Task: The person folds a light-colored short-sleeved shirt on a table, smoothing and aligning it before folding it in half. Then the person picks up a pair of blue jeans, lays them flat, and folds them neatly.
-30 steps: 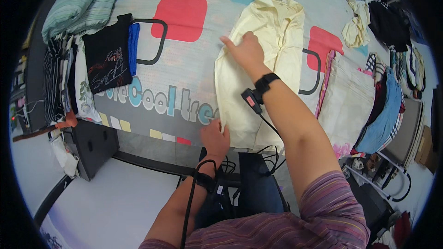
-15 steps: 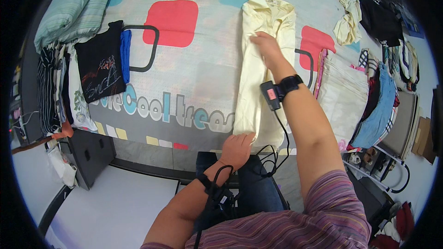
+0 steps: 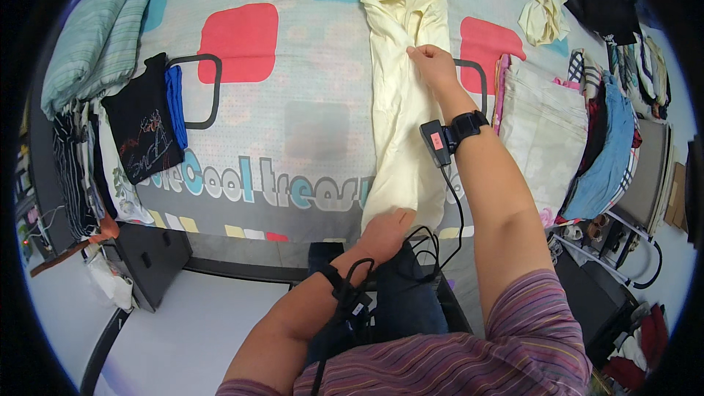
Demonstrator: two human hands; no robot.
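A pale yellow collared shirt [image 3: 400,125], folded lengthwise into a long strip, lies on the bed with its collar away from me. My right hand [image 3: 434,67] pinches the cloth just below the collar, thumb and forefinger together on the strip's middle. At the near end, my left hand [image 3: 389,235] is closed on the shirt's lower part, its fingertips partly hidden from view. Each wrist carries a strapped device with a black cable.
On the left are a folded black printed T-shirt [image 3: 145,121], a blue garment [image 3: 175,97], other folded clothes and a striped quilt [image 3: 88,44]. To the right lie folded white trousers [image 3: 539,139], jeans [image 3: 609,154] and a crumpled cream garment [image 3: 544,11].
My left hand has shifted a little right across the shirt's lower end, bunching the cloth inward. My right hand's fingers have drawn in to a pinch. The view has shifted slightly.
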